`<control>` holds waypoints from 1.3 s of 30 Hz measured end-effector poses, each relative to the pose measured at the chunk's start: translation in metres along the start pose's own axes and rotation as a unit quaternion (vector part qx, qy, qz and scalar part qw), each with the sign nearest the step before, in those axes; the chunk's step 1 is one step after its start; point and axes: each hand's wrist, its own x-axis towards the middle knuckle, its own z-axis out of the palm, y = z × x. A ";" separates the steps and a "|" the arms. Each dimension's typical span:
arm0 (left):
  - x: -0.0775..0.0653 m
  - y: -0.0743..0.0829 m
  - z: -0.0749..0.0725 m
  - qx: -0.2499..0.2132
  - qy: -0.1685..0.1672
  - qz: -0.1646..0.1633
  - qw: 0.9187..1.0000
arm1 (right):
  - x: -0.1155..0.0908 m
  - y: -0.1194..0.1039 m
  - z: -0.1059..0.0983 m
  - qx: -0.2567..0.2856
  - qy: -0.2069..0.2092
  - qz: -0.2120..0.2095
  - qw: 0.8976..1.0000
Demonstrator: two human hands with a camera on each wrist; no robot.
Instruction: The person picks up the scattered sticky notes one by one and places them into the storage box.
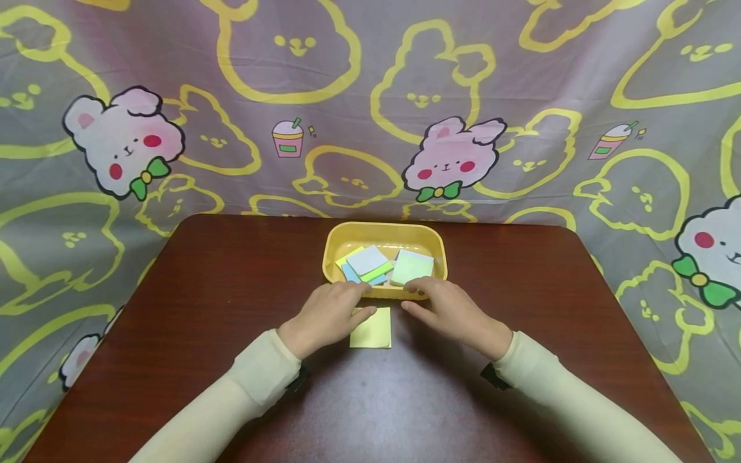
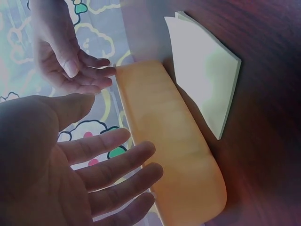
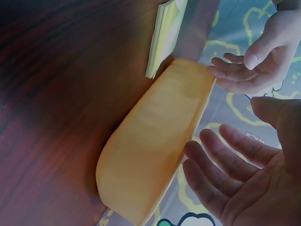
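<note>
Sticky note pads in several colours lie in a yellow plastic box (image 1: pixel 384 231). A pale grey pad (image 1: pixel 366 260) tops the left pile, over blue and yellow-green ones. To the right is a pale green pad (image 1: pixel 413 269). Outside, just in front of the box, a yellow sticky note pad (image 1: pixel 373 331) lies flat on the table. My left hand (image 1: pixel 327 315) is at the front rim's left part, fingers loosely spread, its thumb over the yellow pad's edge in the head view. Opposite it, my right hand (image 1: pixel 454 312) is at the rim's right part, fingers relaxed. Neither holds anything.
The box stands toward the back of a dark brown wooden table (image 1: pixel 243 276). Behind the table and along both sides hangs a patterned cloth (image 1: pixel 370 128) with cartoon rabbits. Both forearms reach in from the front.
</note>
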 end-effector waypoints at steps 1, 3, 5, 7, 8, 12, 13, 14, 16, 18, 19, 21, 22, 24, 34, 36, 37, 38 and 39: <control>0.000 0.000 0.000 -0.002 -0.001 -0.001 1.000 | 0.000 0.000 0.001 0.002 0.000 0.000 1.000; -0.001 -0.001 0.001 -0.004 -0.004 -0.002 1.000 | -0.001 0.001 0.003 0.005 0.000 -0.002 1.000; -0.001 -0.001 0.002 -0.006 -0.006 -0.004 1.000 | -0.001 0.001 0.004 0.004 -0.001 -0.001 1.000; -0.002 -0.002 0.004 -0.008 -0.007 -0.006 1.000 | -0.002 0.002 0.006 0.001 -0.001 0.000 1.000; -0.002 -0.003 0.005 -0.007 -0.008 -0.007 1.000 | -0.002 0.002 0.007 -0.001 -0.001 -0.001 1.000; -0.003 -0.004 0.009 -0.009 -0.008 -0.009 1.000 | -0.005 0.001 0.009 -0.003 -0.004 -0.003 1.000; -0.003 -0.005 0.010 -0.010 -0.008 -0.009 1.000 | -0.005 0.001 0.010 -0.002 -0.005 -0.003 1.000; -0.003 -0.005 0.011 -0.010 -0.007 -0.009 1.000 | -0.006 0.001 0.010 0.000 -0.007 -0.003 1.000; -0.003 -0.006 0.013 -0.010 -0.005 -0.009 1.000 | -0.008 0.001 0.012 0.001 -0.009 -0.002 1.000; -0.003 -0.006 0.014 -0.010 -0.004 -0.010 1.000 | -0.009 0.001 0.013 0.001 -0.012 -0.001 1.000; -0.003 -0.006 0.015 -0.010 -0.004 -0.011 1.000 | -0.009 0.001 0.014 0.000 -0.013 -0.002 1.000; -0.003 -0.006 0.016 -0.014 -0.006 -0.011 1.000 | -0.010 0.002 0.016 -0.002 -0.016 -0.004 1.000; -0.003 -0.006 0.016 -0.016 -0.007 -0.011 1.000 | -0.010 0.001 0.017 -0.002 -0.018 -0.005 1.000; -0.003 -0.006 0.017 -0.021 -0.011 -0.010 1.000 | -0.011 0.001 0.020 -0.002 -0.021 -0.006 1.000; -0.007 -0.008 0.025 -0.009 -0.015 -0.017 1.000 | -0.015 0.003 0.031 -0.003 -0.025 -0.017 1.000; -0.007 -0.008 0.028 -0.003 -0.017 -0.017 1.000 | -0.015 0.002 0.031 -0.002 -0.024 -0.018 1.000; -0.008 -0.009 0.029 0.000 -0.019 -0.017 1.000 | -0.016 0.002 0.031 -0.001 -0.024 -0.018 1.000; -0.008 -0.009 0.030 0.002 -0.023 -0.017 1.000 | -0.016 0.002 0.031 -0.002 -0.024 -0.019 1.000; -0.008 -0.009 0.030 0.004 -0.027 -0.016 0.999 | -0.016 0.003 0.031 -0.004 -0.022 -0.021 1.000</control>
